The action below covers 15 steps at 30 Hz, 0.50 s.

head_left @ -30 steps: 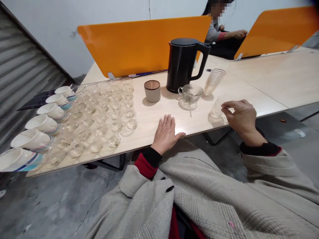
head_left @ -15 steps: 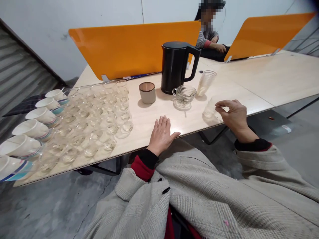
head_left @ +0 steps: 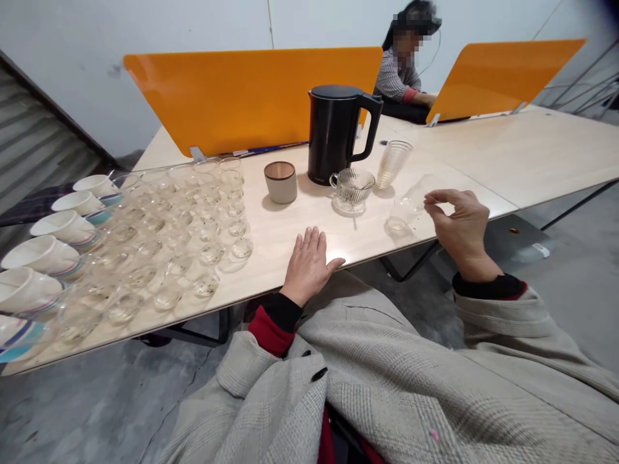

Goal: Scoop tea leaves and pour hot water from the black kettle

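Note:
My left hand (head_left: 307, 265) lies flat on the table (head_left: 285, 245) near its front edge, fingers stretched, holding nothing. My right hand (head_left: 461, 222) is raised over the front edge, thumb and fingertips pinched together; what they hold, if anything, is too small to make out. Just left of those fingertips stands a clear plastic cup (head_left: 399, 222), its outline faint. Behind it are stacked clear cups (head_left: 394, 164), tilted to the right. A ribbed glass cup (head_left: 355, 187) with a handle sits on a glass saucer (head_left: 349, 206) between my hands, farther back.
A black electric kettle (head_left: 333, 135) and a grey-beige cup (head_left: 281, 183) stand behind. Many clear cups (head_left: 206, 283) with dark bits crowd the left side, beside paper cups (head_left: 62, 225). Orange dividers (head_left: 251, 96) line the back. A person (head_left: 399, 77) sits across the table.
My right hand has shifted slightly right, away from the clear cup, still pinched. My left hand stays flat. The view has moved a little, and the person's hands are now more hidden behind the divider.

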Available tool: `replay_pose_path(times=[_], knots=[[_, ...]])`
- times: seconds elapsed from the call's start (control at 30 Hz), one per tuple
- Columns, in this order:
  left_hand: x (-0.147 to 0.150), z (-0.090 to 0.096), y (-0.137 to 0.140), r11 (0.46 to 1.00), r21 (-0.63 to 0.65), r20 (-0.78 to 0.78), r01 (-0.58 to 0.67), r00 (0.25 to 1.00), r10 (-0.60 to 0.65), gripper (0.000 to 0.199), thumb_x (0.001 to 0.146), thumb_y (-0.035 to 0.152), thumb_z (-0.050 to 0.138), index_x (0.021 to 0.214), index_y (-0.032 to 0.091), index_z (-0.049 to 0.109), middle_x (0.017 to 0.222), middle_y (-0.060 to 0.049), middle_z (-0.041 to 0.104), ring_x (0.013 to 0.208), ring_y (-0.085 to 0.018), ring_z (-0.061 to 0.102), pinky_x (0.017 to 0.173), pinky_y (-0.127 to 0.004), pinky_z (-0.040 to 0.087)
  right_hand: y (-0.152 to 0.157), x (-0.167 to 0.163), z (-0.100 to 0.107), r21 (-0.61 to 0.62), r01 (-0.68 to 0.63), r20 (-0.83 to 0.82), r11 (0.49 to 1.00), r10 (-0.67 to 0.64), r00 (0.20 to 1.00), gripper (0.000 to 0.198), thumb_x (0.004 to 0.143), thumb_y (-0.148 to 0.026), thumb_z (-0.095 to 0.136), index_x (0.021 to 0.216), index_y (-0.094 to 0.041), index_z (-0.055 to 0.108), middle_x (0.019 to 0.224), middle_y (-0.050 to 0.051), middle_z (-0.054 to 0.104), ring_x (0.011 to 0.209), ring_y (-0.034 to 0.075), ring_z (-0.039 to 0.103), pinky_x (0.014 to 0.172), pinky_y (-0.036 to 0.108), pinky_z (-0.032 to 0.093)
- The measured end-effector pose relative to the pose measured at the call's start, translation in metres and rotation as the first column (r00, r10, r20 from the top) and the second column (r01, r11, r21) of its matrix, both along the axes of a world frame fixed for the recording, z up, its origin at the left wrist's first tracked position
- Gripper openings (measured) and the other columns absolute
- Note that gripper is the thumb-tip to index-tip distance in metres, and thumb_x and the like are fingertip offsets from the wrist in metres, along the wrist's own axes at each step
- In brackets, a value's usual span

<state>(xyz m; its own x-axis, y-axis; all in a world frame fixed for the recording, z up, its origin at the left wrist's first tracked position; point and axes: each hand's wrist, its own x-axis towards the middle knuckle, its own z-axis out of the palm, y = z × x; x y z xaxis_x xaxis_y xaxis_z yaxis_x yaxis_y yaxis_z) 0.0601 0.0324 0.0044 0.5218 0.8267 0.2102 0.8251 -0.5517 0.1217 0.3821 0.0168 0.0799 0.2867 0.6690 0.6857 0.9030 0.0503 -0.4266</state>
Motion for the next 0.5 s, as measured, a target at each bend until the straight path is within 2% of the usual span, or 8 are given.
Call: replay_pose_path(times=[0.1,0.2,0.33,0.5], knots=[[0.000,0.000,-0.001,1.000,0.003,0.035,-0.009,0.999,0.008,0.081,0.111,0.063,0.041,0.162,0.000,0.043,0.173,-0.027,0.039,0.165,-0.039,0.032,0.135,-0.055,0.029,-0.009,-0.007,0.013,0.181,-0.048,0.057,0.982,0.039,0.998,0.012,0.088,-0.025,0.071,0.095,-0.022,0.080,0.096,0.008,0.084,0.095,0.026,0.073,0.090,0.039,0.056],[-0.003,-0.001,-0.005,0.999,0.007,0.071,-0.052,0.996,0.051,0.075,0.112,0.059,0.042,0.159,0.002,0.048,0.170,-0.026,0.044,0.163,-0.039,0.037,0.134,-0.056,0.031,-0.013,-0.031,0.021,0.276,-0.212,0.089,0.937,0.195,0.977,0.009,0.090,-0.022,0.075,0.097,-0.024,0.081,0.093,0.006,0.083,0.092,0.025,0.072,0.087,0.040,0.057],[-0.012,-0.004,-0.013,0.986,0.019,0.097,-0.165,0.982,0.162,0.065,0.110,0.053,0.052,0.153,0.004,0.056,0.165,-0.026,0.053,0.160,-0.038,0.044,0.133,-0.057,0.032,0.000,-0.081,0.015,0.196,-0.471,0.100,0.860,0.460,0.882,0.010,0.097,-0.021,0.073,0.101,-0.027,0.079,0.095,0.004,0.082,0.092,0.025,0.072,0.085,0.040,0.059],[-0.031,-0.009,-0.019,0.964,0.037,0.118,-0.262,0.959,0.256,0.060,0.108,0.048,0.058,0.149,0.005,0.059,0.161,-0.027,0.057,0.157,-0.039,0.048,0.131,-0.060,0.034,0.049,-0.138,-0.011,0.082,-0.715,0.060,0.694,0.713,0.699,0.012,0.101,-0.021,0.069,0.099,-0.026,0.079,0.092,0.004,0.081,0.089,0.024,0.071,0.084,0.039,0.058]])
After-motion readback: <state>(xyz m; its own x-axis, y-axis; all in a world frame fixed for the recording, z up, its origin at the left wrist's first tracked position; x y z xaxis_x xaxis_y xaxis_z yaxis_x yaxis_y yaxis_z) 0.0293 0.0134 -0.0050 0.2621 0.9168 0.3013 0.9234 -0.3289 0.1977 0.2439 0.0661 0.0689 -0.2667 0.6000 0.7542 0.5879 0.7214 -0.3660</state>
